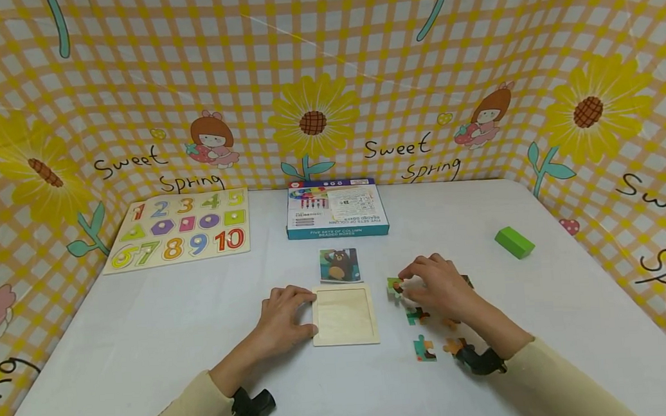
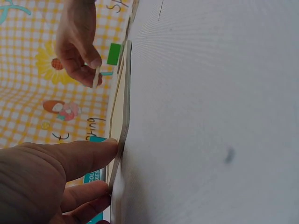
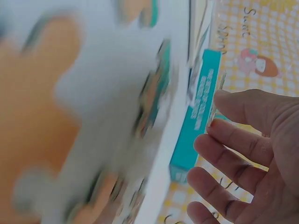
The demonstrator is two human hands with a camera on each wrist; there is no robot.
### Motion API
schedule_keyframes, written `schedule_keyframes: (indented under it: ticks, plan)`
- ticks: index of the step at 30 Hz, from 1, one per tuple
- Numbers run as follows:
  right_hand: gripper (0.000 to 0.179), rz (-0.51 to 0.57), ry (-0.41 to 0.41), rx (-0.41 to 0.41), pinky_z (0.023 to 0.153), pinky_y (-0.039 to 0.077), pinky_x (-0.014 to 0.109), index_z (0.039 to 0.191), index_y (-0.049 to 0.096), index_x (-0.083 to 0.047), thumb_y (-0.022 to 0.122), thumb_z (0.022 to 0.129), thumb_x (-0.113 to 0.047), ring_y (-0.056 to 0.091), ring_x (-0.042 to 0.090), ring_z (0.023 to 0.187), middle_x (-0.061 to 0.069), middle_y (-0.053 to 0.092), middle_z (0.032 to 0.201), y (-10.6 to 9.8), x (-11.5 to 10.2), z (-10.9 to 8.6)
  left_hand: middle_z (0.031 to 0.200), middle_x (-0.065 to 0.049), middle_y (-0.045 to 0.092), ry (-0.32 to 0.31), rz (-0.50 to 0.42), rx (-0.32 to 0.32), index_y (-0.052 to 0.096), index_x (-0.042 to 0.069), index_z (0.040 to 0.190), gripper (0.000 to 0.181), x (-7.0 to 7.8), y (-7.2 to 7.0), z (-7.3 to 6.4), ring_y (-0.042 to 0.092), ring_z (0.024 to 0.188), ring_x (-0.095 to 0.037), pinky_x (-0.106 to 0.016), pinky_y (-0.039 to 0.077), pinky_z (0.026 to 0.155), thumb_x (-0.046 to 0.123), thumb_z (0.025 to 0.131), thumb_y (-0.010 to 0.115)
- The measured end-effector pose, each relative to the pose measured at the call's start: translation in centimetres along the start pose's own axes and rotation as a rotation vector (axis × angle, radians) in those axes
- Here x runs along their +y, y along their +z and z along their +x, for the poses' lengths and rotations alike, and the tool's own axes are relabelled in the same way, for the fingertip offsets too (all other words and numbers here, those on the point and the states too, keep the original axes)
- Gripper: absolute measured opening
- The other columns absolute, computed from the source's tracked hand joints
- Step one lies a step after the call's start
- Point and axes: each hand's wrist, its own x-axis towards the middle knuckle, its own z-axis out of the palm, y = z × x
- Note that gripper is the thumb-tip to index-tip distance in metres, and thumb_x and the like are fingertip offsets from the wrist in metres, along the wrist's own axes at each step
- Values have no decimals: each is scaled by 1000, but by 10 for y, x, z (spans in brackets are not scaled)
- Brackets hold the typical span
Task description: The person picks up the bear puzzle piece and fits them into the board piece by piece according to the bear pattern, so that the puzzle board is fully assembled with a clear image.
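Note:
My left hand (image 1: 285, 321) rests at the left side of a shallow square wooden puzzle tray (image 1: 345, 317). Its thumb and fingertips touch the tray's edge, also seen in the left wrist view. To the right, my right hand (image 1: 443, 290) pinches a green and brown jigsaw piece (image 1: 394, 286) between thumb and index finger, raised above the table. The right wrist view shows this piece edge-on. Below that hand lie several loose jigsaw pieces (image 1: 425, 350), some partly hidden by the hand and wrist. A bear picture card (image 1: 339, 265) lies just beyond the tray.
A teal and white box (image 1: 336, 211) stands at the back middle. On the back left lies a number and shape board (image 1: 178, 232). A green block (image 1: 514, 242) sits at the right. Checked cloth (image 1: 323, 60) rises behind the white table (image 1: 144, 331).

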Motion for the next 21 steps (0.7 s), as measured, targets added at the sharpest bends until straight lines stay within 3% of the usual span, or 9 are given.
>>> schedule_keyframes:
  ticks: [11, 21]
  plan:
    - [26, 20, -30, -14, 86, 40, 45, 103, 71, -12, 72, 79, -20, 50, 24, 97, 4, 66, 103, 6, -38, 7, 121, -8, 57, -9, -12, 8, 63, 6, 116, 47, 0, 0, 1, 41, 112, -29, -49, 29, 88, 13, 71, 78]
    - [24, -1, -130, 11, 79, 40, 40, 98, 72, -13, 74, 76, -23, 50, 20, 89, 1, 67, 97, 19, -63, 19, 122, -7, 57, 3, -11, 5, 63, 6, 115, 47, -1, 0, -1, 41, 112, -29, -49, 30, 88, 14, 72, 77]
